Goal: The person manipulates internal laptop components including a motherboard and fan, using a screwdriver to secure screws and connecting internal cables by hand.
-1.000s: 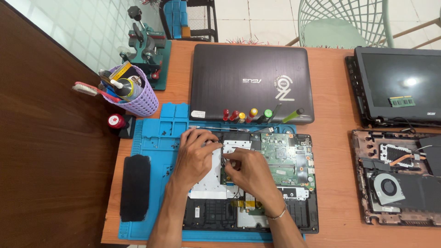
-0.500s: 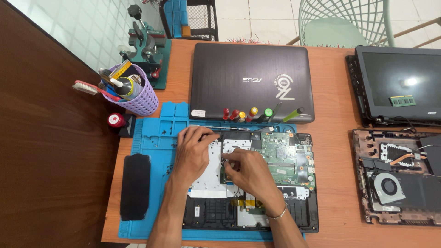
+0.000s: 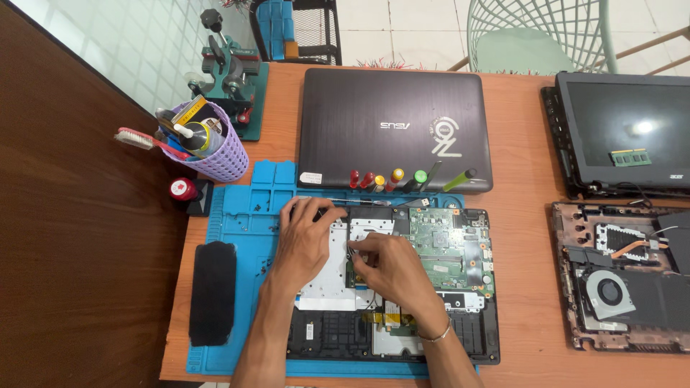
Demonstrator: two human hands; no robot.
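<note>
An opened black laptop base (image 3: 460,338), its bottom cover off, lies on a blue silicone work mat (image 3: 237,215) at the desk's (image 3: 517,151) near edge. A green circuit board (image 3: 449,248) sits exposed at its two o'clock corner, a silvery metal plate (image 3: 327,284) toward nine o'clock. The left hand (image 3: 307,237) rests flat and spread on that plate. The right hand (image 3: 384,269) pinches its fingertips onto something too small to tell beside the board. At twelve o'clock lies a closed dark grey laptop (image 3: 395,129).
</note>
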